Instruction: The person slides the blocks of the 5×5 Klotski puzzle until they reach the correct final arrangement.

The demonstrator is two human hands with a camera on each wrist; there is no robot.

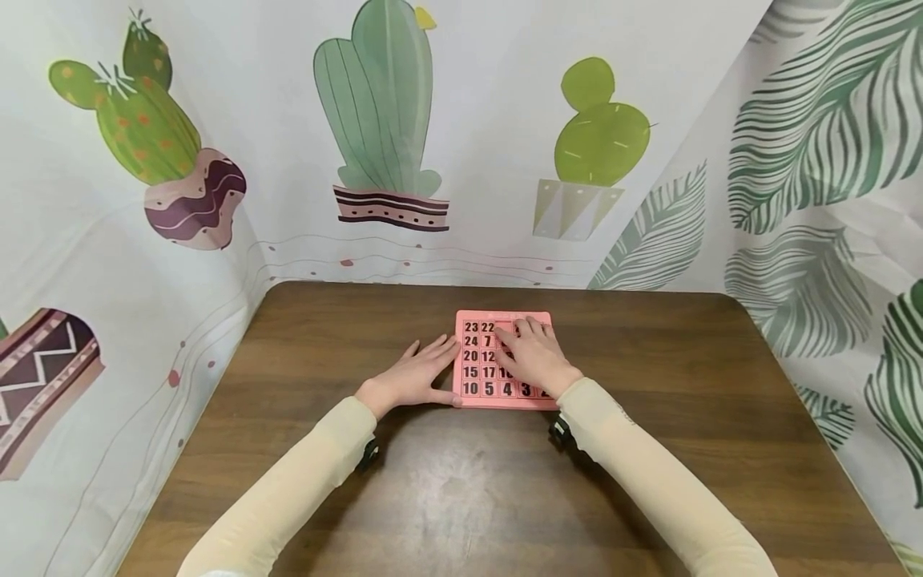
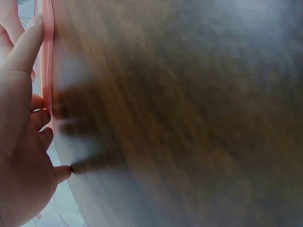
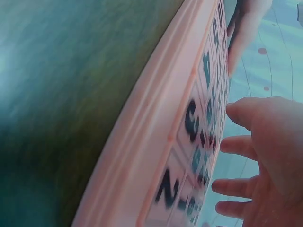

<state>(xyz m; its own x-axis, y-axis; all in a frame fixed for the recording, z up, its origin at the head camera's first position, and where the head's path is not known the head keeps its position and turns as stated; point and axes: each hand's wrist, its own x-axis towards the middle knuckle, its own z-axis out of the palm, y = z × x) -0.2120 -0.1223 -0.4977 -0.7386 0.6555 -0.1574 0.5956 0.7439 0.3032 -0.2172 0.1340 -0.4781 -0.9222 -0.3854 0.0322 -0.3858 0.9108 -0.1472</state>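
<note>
A pink sliding number puzzle (image 1: 471, 373) lies flat on the table, with black numbers on its square tiles. Right of tile 22, in the top row, a slot without a number shows. My left hand (image 1: 411, 377) rests at the puzzle's left side, thumb and fingertips touching its frame; in the left wrist view, the thumb (image 2: 29, 45) lies against the pink rim (image 2: 48, 56). Over the right part of the tiles is my right hand (image 1: 537, 357), its fingers spread and covering several numbers. The right wrist view shows those fingers (image 3: 241, 146) extended at the tile face.
The brown wooden table (image 1: 461, 481) has rounded far corners. Behind it and at both sides hang white cloths (image 1: 490, 120) printed with cacti and leaves. A dark wrist camera (image 1: 368, 453) sits under the left sleeve, another (image 1: 559, 431) under the right.
</note>
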